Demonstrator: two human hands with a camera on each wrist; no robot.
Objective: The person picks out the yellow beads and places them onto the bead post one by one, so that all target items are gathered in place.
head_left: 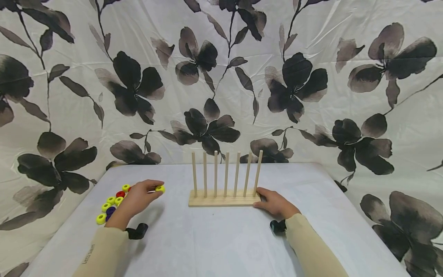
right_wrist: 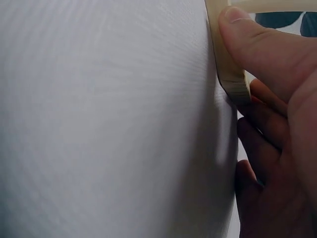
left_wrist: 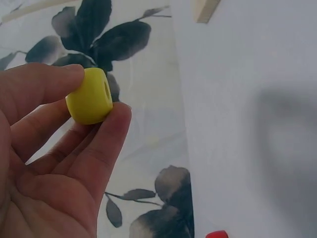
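On the left of the table [head_left: 207, 246], loose yellow, red and purple beads [head_left: 101, 219] lie in a cluster, partly hidden behind the left hand [head_left: 138, 196]; toward the middle, all seven upright pegs [head_left: 226, 175] of a wooden stand [head_left: 221, 201] are bare. Judging by that, the work is near its start: one bead is lifted, none sits on a peg, and the others lie on the table.

Past the cluster, the left hand pinches a yellow bead [left_wrist: 89, 96] between its fingertips [left_wrist: 119, 116], raised over the table, between the cluster and the stand, and apart from both; its hole is uncovered in the left wrist view. Farther right, the right hand [head_left: 277, 202] grips the stand's right end, thumb at the front edge and fingers behind, just beside the rightmost peg; no bead shows in it.
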